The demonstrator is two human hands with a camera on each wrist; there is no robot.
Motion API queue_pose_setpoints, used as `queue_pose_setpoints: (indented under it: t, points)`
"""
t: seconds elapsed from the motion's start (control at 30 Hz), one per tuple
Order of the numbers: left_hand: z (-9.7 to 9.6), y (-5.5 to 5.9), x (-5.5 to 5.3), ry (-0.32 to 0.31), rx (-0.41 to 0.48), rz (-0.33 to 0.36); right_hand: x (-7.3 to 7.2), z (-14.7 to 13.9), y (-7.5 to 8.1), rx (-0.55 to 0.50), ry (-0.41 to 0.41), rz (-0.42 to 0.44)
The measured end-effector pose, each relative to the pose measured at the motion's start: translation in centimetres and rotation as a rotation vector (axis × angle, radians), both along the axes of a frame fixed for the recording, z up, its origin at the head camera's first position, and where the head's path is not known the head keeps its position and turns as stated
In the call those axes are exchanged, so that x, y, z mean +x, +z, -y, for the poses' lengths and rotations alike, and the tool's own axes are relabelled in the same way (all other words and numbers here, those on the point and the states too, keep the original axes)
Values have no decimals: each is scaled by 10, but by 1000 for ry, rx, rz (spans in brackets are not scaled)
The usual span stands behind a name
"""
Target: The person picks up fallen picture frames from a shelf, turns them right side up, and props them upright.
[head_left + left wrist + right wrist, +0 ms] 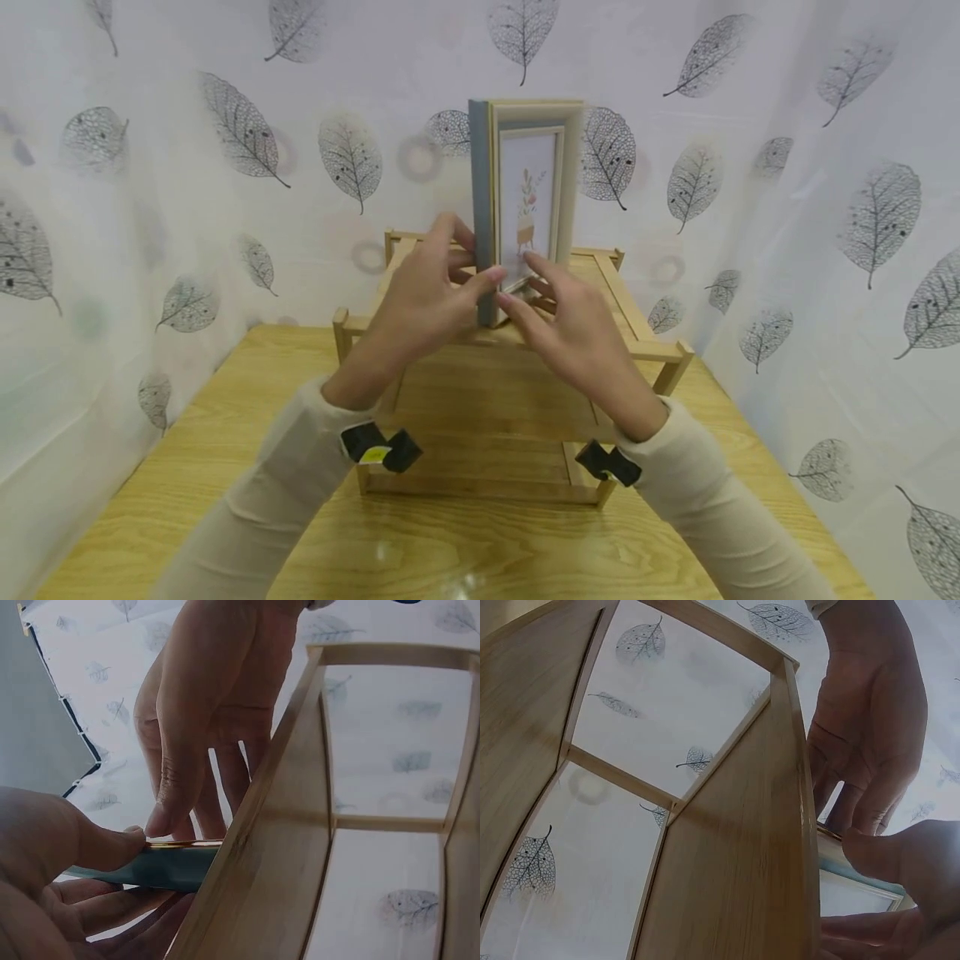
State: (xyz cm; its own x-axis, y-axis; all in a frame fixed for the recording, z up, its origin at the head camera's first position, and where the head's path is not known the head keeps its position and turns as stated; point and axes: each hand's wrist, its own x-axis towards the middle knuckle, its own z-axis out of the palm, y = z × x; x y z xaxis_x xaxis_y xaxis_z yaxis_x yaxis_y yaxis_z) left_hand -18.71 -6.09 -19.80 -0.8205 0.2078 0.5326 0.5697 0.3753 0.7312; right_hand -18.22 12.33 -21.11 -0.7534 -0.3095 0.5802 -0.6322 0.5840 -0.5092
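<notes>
I have the left hand (435, 287) pinching the picture frame (519, 158), thumb in front, fingers behind. The right hand (576, 323) touches its lower corner with the thumb, fingers half bent; whether they grip, I cannot tell. Only the head view shows me the plant drawing (527, 215); the left wrist view shows fingers under the blue back. The frame is upright at the near edge of the wooden rack (651, 351), on the worktop (450, 546).

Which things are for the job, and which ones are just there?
For the job:
picture frame, with left fingers and right fingers touching it
wooden shelf, probably, right by the frame

Just there:
leafy curtain
table under the shelf
</notes>
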Motion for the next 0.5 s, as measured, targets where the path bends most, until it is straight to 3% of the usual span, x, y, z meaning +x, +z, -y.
queue_pose_setpoints:
  t: [0.3, 0.5]
  points:
    - [-5, 0, -3, -64, 0, 11, -2, -2, -1, 27, -5, -26]
    - [-7, 0, -3, -61, -39, 8, -4, -4, -3, 32, 12, -35]
